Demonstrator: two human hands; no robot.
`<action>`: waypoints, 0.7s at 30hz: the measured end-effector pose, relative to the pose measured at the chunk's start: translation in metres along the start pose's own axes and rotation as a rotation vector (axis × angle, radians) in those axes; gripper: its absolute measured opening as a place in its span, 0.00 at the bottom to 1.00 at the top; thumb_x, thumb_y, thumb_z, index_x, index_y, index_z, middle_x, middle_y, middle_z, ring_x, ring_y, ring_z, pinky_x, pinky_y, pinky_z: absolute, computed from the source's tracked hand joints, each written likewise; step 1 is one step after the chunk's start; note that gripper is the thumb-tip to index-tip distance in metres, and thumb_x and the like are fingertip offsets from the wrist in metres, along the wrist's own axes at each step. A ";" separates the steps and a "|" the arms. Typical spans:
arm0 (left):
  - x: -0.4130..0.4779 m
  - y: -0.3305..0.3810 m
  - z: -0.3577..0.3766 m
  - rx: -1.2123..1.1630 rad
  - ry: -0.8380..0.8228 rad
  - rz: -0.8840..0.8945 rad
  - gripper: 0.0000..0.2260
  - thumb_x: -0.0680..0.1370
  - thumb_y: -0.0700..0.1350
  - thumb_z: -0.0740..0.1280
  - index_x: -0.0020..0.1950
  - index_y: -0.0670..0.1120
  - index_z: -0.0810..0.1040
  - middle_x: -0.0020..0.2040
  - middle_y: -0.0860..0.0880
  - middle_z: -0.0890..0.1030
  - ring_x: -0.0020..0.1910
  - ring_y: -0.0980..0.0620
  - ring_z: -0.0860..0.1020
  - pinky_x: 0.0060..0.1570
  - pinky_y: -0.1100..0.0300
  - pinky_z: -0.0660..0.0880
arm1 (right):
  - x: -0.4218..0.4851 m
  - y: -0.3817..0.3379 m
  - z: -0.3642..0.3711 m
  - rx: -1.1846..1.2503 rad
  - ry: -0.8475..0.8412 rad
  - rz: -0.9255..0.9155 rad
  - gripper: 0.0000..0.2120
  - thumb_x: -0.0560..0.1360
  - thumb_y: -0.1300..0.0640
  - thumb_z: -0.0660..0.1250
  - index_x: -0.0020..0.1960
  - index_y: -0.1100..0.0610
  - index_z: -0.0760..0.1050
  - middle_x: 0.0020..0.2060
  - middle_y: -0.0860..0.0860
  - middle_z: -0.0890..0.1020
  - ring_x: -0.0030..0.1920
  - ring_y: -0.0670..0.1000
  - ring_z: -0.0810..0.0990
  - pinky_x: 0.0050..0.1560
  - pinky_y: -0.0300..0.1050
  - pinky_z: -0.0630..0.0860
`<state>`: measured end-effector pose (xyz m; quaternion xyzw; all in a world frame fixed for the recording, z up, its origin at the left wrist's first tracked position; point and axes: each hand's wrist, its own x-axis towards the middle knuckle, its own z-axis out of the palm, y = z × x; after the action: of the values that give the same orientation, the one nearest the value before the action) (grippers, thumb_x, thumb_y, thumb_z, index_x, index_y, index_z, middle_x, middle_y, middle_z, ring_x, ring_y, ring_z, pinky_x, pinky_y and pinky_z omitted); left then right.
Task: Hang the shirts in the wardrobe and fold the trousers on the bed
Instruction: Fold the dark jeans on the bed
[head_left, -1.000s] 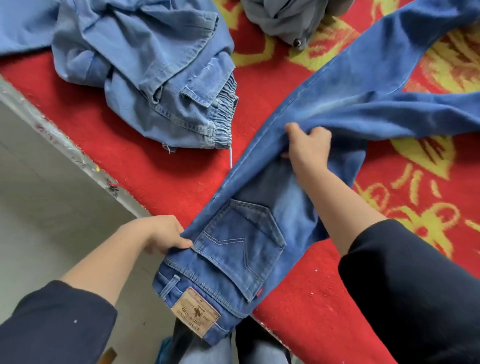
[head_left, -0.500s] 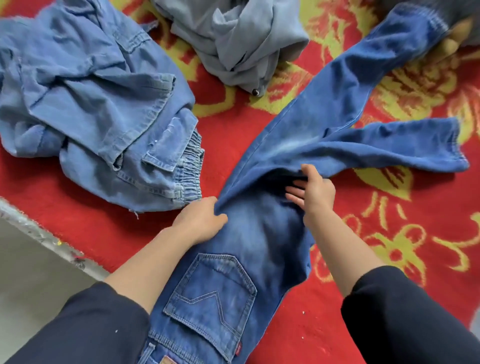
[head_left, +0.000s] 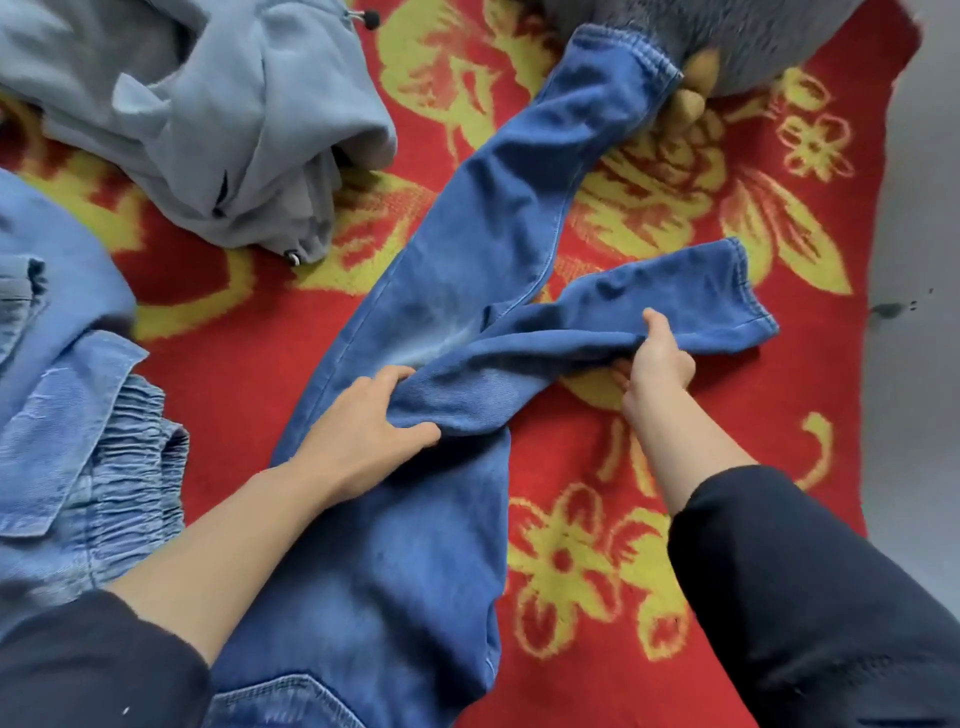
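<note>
The left grip (head_left: 363, 426) is curled tight round a bunched fold of the blue jeans (head_left: 431, 561) where the two legs part, and the right grip (head_left: 657, 364) pinches the same leg farther out, thumb on top and fingers beneath, short of its hem. Between them that leg is lifted into a loose ridge; the other leg runs flat toward the far right corner, its hem touching a grey plush thing (head_left: 753, 47). The jeans lie on the red and yellow bed (head_left: 234, 374), waist end nearest the person, a back pocket just showing at the bottom edge. The legs are splayed in a V, so no fold is made yet. The step in hand looks like laying one leg over the other, the lengthwise fold that comes first. At the left a pale denim pair (head_left: 78, 415) lies rumpled, and beyond it a grey garment (head_left: 234, 130) sits heaped; neither looks neatly folded. No wardrobe or hanger is in view, so the shirts cannot be judged — most of the task seems left.
</note>
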<state>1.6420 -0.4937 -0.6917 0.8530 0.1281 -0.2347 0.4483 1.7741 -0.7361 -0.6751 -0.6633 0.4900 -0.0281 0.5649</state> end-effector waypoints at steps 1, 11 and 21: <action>0.004 0.004 -0.001 -0.055 -0.031 0.028 0.26 0.63 0.64 0.67 0.59 0.58 0.72 0.55 0.55 0.77 0.56 0.55 0.75 0.58 0.53 0.73 | 0.003 -0.008 0.001 -0.053 0.062 -0.046 0.15 0.68 0.51 0.69 0.49 0.61 0.77 0.46 0.53 0.83 0.43 0.55 0.81 0.49 0.50 0.79; 0.050 0.025 -0.031 -0.494 0.220 0.043 0.11 0.79 0.49 0.65 0.41 0.45 0.79 0.34 0.53 0.76 0.34 0.57 0.70 0.37 0.60 0.67 | -0.011 -0.145 0.116 -0.450 -0.200 -0.872 0.13 0.77 0.44 0.60 0.45 0.52 0.76 0.53 0.52 0.79 0.55 0.51 0.75 0.55 0.44 0.68; 0.067 -0.006 -0.028 -0.674 0.285 -0.176 0.09 0.74 0.52 0.71 0.46 0.46 0.81 0.40 0.55 0.83 0.37 0.61 0.79 0.39 0.70 0.74 | 0.003 -0.048 0.125 -1.178 -0.529 -0.871 0.28 0.79 0.44 0.57 0.77 0.46 0.56 0.78 0.50 0.54 0.78 0.52 0.48 0.73 0.54 0.52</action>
<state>1.7050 -0.4664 -0.7165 0.6675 0.3320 -0.0958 0.6595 1.8795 -0.6536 -0.6851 -0.9714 -0.0313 0.1767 0.1555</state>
